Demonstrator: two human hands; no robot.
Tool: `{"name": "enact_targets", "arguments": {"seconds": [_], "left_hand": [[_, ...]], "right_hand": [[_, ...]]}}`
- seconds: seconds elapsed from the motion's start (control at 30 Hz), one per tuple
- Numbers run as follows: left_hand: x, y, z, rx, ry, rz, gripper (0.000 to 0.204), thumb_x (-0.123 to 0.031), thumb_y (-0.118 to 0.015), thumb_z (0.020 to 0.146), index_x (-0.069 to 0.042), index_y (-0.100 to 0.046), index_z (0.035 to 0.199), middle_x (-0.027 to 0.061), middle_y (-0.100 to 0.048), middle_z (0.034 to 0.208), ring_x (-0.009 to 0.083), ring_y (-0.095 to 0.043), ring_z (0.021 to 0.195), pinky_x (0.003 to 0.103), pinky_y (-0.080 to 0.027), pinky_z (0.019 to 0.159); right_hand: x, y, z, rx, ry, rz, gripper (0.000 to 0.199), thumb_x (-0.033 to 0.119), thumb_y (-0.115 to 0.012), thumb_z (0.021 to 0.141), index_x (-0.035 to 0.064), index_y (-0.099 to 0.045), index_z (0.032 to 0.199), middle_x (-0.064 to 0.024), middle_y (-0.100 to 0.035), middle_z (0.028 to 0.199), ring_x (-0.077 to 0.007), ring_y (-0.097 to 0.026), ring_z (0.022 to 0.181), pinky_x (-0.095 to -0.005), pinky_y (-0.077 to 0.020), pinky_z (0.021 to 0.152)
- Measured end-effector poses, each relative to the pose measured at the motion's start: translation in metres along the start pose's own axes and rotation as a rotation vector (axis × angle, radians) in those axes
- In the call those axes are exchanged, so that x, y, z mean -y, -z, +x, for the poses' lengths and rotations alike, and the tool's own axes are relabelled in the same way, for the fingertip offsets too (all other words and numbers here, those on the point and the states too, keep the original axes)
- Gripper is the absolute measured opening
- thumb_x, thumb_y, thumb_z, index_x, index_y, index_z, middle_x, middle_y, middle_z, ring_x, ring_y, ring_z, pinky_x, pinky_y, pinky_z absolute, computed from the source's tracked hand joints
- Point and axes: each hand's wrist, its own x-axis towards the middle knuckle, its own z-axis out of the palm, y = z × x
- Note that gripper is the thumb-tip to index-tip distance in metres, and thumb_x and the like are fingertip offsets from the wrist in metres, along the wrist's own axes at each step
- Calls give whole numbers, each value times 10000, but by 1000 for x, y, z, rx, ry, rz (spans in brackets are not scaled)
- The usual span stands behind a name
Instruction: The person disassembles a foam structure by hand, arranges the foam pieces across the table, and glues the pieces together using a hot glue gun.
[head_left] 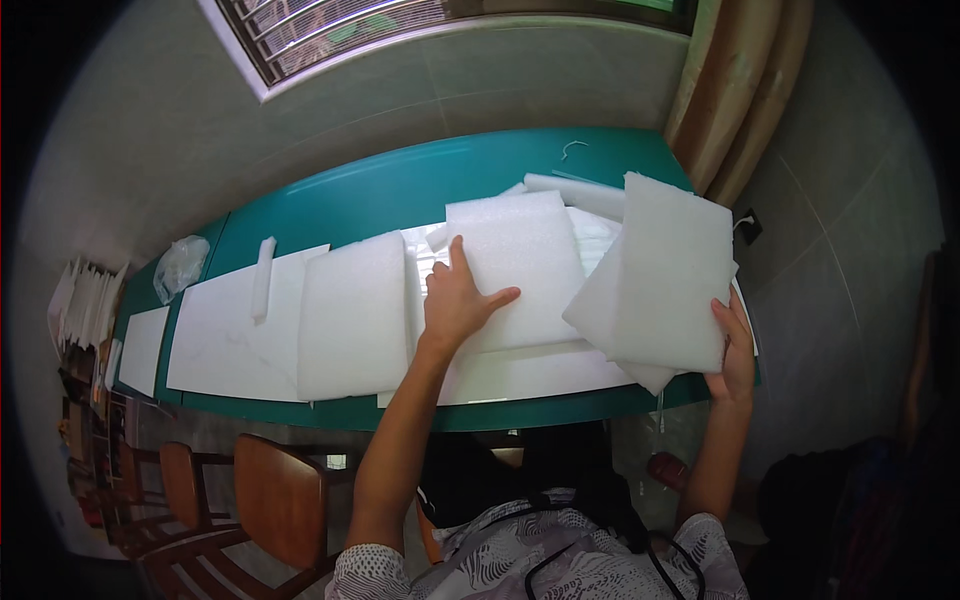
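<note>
White foam sheets lie across a green table. My left hand rests on the middle foam sheet, its index finger and thumb spread apart over the surface. At the right, my right hand grips the edge of a foam sheet, which is tilted up. A second foam sheet sits behind and under that one, partly hidden; whether the right hand also holds it I cannot tell. Left of my left forearm is another foam piece, thick or stacked.
The green table carries glossy white boards, a white foam roll and a crumpled clear plastic bag. Wooden chairs stand along its near side. A curtain hangs at the far right, beside a barred window.
</note>
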Motion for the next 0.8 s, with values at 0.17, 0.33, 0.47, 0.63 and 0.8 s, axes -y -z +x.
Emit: {"name": "enact_targets", "arguments": {"seconds": [0.17,0.33,0.47,0.63,0.8], "left_hand": [[17,37,6,-2,106,-988,961,-89,-826,702,28,-220,1439,288,-522,1238,324,-610,1037,389,-548,843],[5,137,-36,-260,-221,-778,441,-89,-693,821,28,-491,1195,196,-631,1028,254,-686,883,347,-573,799],[-42,112,-76,-382,-684,-9,498,7,-640,741,-30,-542,1228,166,-581,998,315,-591,866,398,-485,723],[-30,22,-115,-113,-662,323,750,-111,-748,654,-130,-502,1363,138,-528,1112,283,-508,918,382,-415,759],[-18,18,-121,-5,-720,157,539,-276,-715,811,-104,-551,1294,131,-547,1125,291,-538,973,376,-429,811]], "right_hand": [[6,20,1,-9,19,71,586,126,-545,909,-32,-330,1431,-163,-514,1315,-248,-524,1194,-353,-419,1014],[20,42,-10,-97,27,79,567,138,-543,914,-16,-353,1426,-150,-518,1311,-238,-514,1202,-346,-412,1018],[23,53,-11,-124,52,117,560,141,-543,914,-18,-363,1420,-150,-520,1307,-236,-512,1201,-345,-412,1016],[19,51,-18,-244,132,28,553,150,-559,911,-27,-381,1404,-154,-522,1299,-242,-514,1193,-348,-414,1013],[32,62,-21,-242,141,-46,537,176,-563,922,-19,-393,1392,-150,-528,1287,-241,-524,1183,-352,-425,1005]]}}
